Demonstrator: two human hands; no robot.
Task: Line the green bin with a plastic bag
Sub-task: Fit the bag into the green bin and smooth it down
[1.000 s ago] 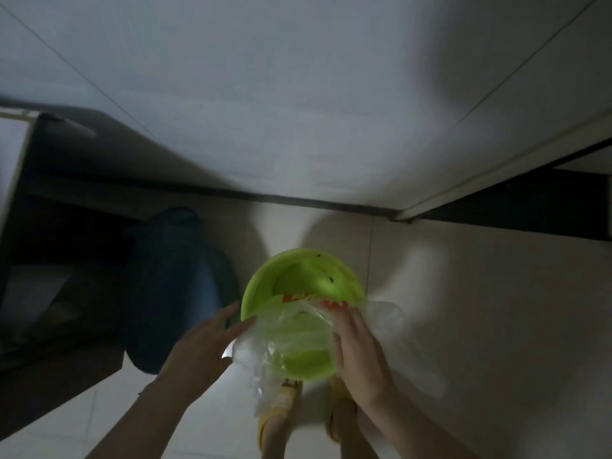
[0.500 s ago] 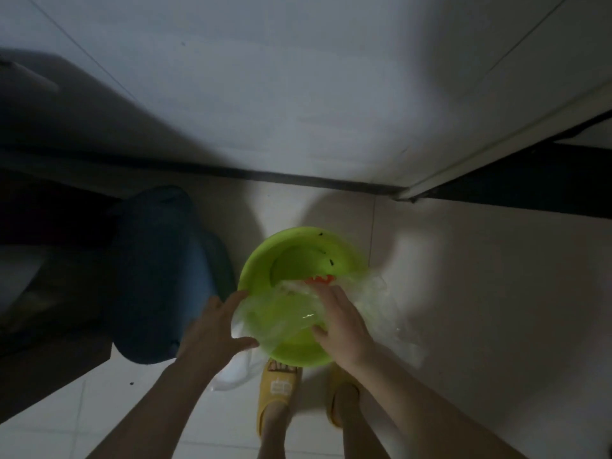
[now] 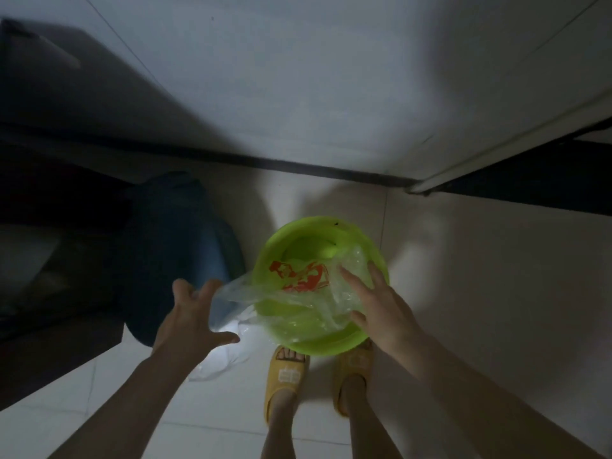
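The round green bin stands on the tiled floor just in front of my feet. A clear plastic bag with a red print lies stretched across the bin's near half and hangs over its left rim. My left hand is left of the bin and grips the bag's left edge between thumb and fingers. My right hand rests over the bin's right rim, fingers spread on the bag and thumb pinching the plastic. The far half of the bin's inside shows bare.
A dark blue rounded container stands close to the bin's left. Dark furniture fills the left side. The white wall with a dark baseboard is right behind the bin. My feet in yellow slippers touch the bin's near edge.
My hands have moved apart, the left going left and the right going right, and the bag is now spread wider over the bin with its red print showing.
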